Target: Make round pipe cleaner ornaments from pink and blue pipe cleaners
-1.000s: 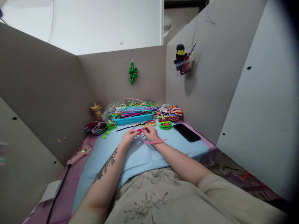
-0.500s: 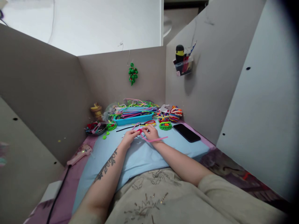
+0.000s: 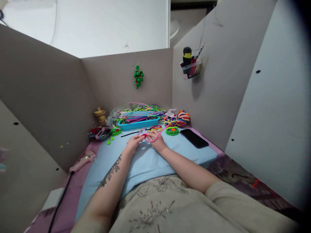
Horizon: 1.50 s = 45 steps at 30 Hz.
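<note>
Both hands meet above the blue cloth (image 3: 142, 161) at the middle of the table. My left hand (image 3: 134, 143) pinches a small bright pink piece (image 3: 144, 135) of fuzzy pipe cleaner. My right hand (image 3: 157, 142) is closed at the other side of that piece, fingers bent around the pink pipe cleaner (image 3: 164, 129). Its free strand loops over the right hand and points up to the right. Just beyond the fingers lie scissors (image 3: 159, 127) with red and yellow handles, and a black pipe cleaner (image 3: 128, 133). The fingertips partly hide the small pink piece.
A blue tray (image 3: 139, 124) heaped with pipe cleaners stands at the back. Right of it sit a green coiled piece (image 3: 172, 130) and a phone (image 3: 194, 138). A dish (image 3: 103, 134) and a pink glue gun (image 3: 84, 161) with a black cord are at left. Grey panels enclose the table.
The loose end of the pink pipe cleaner has swung from lying rightward over the right wrist to pointing up and away. My right hand has turned slightly; the left has barely moved.
</note>
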{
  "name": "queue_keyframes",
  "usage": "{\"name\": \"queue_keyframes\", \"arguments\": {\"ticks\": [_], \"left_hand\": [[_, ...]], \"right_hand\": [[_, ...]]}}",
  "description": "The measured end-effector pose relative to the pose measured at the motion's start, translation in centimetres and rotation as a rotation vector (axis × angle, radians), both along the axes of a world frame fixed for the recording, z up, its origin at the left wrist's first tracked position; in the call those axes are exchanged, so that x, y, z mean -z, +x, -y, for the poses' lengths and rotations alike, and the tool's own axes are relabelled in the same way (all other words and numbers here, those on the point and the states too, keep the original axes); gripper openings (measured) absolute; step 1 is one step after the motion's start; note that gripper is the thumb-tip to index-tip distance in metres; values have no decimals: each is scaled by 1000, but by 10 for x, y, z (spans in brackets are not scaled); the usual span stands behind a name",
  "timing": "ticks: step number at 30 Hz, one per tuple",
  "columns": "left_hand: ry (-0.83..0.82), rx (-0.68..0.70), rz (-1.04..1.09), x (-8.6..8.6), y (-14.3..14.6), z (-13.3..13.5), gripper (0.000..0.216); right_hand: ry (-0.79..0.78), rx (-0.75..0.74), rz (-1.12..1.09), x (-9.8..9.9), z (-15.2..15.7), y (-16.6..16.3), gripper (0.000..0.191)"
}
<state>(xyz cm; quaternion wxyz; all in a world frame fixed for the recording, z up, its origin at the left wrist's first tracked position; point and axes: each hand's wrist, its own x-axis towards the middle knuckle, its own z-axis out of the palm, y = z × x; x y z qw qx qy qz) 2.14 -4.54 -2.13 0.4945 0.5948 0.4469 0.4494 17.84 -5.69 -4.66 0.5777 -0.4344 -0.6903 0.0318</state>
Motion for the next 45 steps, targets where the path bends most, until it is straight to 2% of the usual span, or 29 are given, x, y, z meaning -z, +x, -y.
{"name": "queue_keyframes", "arguments": {"ticks": [4, 8, 17, 24, 28, 33, 40, 45], "left_hand": [[15, 33, -6, -2, 1, 3, 35], [56, 59, -16, -1, 1, 3, 36], [111, 84, -70, 1, 1, 4, 39], [185, -124, -49, -1, 0, 0, 37], [251, -162, -93, 1, -1, -3, 32], [365, -216, -230, 5, 0, -6, 24], [292, -247, -214, 6, -2, -8, 29], [216, -186, -75, 4, -2, -5, 29]], "right_hand": [[-34, -22, -62, -2, 0, 0, 7], [-59, 17, -119, -3, 2, 0, 1], [-95, 3, -49, -4, 3, 3, 10], [-75, -19, -76, -3, 6, -3, 18], [-75, -53, -79, -6, 9, -6, 4], [-67, -92, -117, -7, 8, -2, 6], [-67, -70, -178, -6, 5, 0, 4], [-105, -23, -77, 1, 0, -4, 24]]}}
